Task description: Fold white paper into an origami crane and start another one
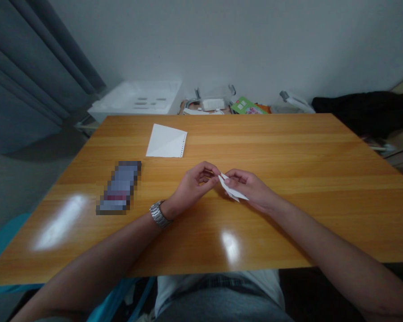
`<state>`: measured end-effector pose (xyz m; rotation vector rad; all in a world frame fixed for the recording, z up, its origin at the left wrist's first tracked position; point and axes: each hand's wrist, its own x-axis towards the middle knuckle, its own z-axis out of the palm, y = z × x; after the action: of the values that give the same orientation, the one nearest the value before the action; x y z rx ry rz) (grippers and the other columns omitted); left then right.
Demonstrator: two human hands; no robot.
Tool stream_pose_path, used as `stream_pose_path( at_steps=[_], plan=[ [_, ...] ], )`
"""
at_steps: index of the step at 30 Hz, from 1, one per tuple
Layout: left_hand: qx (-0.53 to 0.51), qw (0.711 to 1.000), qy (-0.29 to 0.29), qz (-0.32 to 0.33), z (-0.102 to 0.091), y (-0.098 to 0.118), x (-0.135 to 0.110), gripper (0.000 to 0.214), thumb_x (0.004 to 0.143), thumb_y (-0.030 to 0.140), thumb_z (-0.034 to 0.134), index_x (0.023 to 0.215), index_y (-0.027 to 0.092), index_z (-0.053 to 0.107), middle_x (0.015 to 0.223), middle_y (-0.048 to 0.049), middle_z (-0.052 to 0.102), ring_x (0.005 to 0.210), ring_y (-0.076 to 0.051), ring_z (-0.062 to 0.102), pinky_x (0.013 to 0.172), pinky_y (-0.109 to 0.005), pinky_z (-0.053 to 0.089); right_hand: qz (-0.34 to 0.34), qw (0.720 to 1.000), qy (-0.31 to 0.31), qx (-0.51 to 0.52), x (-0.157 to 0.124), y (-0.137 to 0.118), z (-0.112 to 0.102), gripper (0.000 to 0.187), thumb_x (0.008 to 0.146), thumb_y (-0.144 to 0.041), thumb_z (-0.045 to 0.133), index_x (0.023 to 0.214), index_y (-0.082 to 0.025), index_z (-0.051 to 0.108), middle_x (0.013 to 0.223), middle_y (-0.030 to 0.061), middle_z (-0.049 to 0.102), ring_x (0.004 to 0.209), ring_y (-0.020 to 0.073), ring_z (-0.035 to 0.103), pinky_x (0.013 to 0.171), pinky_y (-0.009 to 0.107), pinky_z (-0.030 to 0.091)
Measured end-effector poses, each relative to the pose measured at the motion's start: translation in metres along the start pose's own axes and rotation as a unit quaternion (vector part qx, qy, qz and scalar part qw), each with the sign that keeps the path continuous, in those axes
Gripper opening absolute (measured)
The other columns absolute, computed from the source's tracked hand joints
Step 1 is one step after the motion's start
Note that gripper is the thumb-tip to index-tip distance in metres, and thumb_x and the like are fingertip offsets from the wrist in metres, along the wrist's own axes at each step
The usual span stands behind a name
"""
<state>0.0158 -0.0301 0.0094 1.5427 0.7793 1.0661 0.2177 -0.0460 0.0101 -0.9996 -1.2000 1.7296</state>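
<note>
The folded, pointed white paper piece [234, 191] is clamped in the right grip [246, 183]; whether its tip is pinched by the left grip [199, 181], just beside, cannot be told. It could be bent askew by uneven pulling.

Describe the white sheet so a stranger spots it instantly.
On the wooden table, look toward the far edge, left of centre. The white sheet lies flat there, its right edge perforated, unlike the folded paper in the right hand.
</note>
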Motion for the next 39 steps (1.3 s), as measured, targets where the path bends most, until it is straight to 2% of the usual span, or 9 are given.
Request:
stream_pose_path(
  at_steps=[8, 16, 22, 27, 33, 39],
  plan=[
    [-0.050, 0.998, -0.020, -0.025, -0.0001, 0.0016, 0.0007, 0.025, 0.088, 0.033, 0.075, 0.100, 0.016, 0.060, 0.096, -0.0055, 0.067, 0.090, -0.014, 0.065, 0.082, -0.026, 0.052, 0.002, 1.000, -0.004, 0.000, -0.0004, -0.0008, 0.0011, 0.038, 0.076, -0.049, 0.084, 0.090, -0.017, 0.069, 0.069, -0.0003, 0.066, 0.056, 0.0103, 0.055, 0.052, 0.024, 0.041],
    [-0.082, 0.995, -0.045, -0.040, 0.0016, 0.0007, 0.0002, 0.028, 0.089, 0.031, 0.074, 0.105, 0.017, 0.057, 0.099, -0.0056, 0.066, 0.091, -0.014, 0.066, 0.083, -0.027, 0.052, -0.005, 1.000, 0.002, 0.003, 0.0008, 0.0036, 0.0006, 0.037, 0.076, -0.048, 0.083, 0.093, -0.018, 0.068, 0.072, -0.0010, 0.065, 0.057, 0.0104, 0.055, 0.054, 0.024, 0.041],
    [0.037, 0.999, -0.036, -0.004, -0.0001, -0.0044, 0.0006, 0.025, 0.091, 0.030, 0.070, 0.106, 0.017, 0.056, 0.097, -0.0054, 0.066, 0.086, -0.013, 0.065, 0.079, -0.026, 0.053, -0.031, 0.997, 0.034, -0.055, 0.0012, 0.0034, -0.0001, 0.037, 0.075, -0.048, 0.083, 0.091, -0.019, 0.068, 0.077, 0.0000, 0.066, 0.063, 0.0121, 0.055, 0.058, 0.025, 0.041],
    [0.136, 0.989, -0.029, 0.047, -0.0033, -0.0059, -0.0008, 0.018, 0.092, 0.026, 0.066, 0.105, 0.018, 0.056, 0.094, -0.0035, 0.065, 0.081, -0.012, 0.064, 0.074, -0.024, 0.053, -0.055, 0.993, 0.037, -0.103, 0.0011, 0.0046, -0.0025, 0.031, 0.080, -0.046, 0.079, 0.093, -0.021, 0.068, 0.081, -0.0003, 0.065, 0.067, 0.0131, 0.055, 0.062, 0.026, 0.040],
    [0.177, 0.982, -0.021, 0.069, -0.0030, -0.0032, -0.0018, 0.012, 0.092, 0.024, 0.065, 0.099, 0.018, 0.058, 0.093, -0.0030, 0.065, 0.080, -0.012, 0.063, 0.073, -0.023, 0.052, -0.072, 0.985, 0.034, -0.154, 0.0003, 0.0058, -0.0049, 0.030, 0.082, -0.048, 0.076, 0.095, -0.021, 0.069, 0.082, 0.0000, 0.065, 0.068, 0.0141, 0.054, 0.062, 0.026, 0.040],
    [0.222, 0.969, -0.035, 0.103, -0.0043, 0.0005, -0.0012, 0.009, 0.093, 0.023, 0.063, 0.100, 0.018, 0.062, 0.094, -0.0032, 0.063, 0.081, -0.012, 0.061, 0.074, -0.024, 0.052, -0.085, 0.983, 0.032, -0.161, 0.0003, 0.0063, -0.0039, 0.028, 0.084, -0.047, 0.075, 0.091, -0.021, 0.066, 0.081, 0.0002, 0.065, 0.070, 0.0150, 0.055, 0.063, 0.027, 0.041]
  ],
)
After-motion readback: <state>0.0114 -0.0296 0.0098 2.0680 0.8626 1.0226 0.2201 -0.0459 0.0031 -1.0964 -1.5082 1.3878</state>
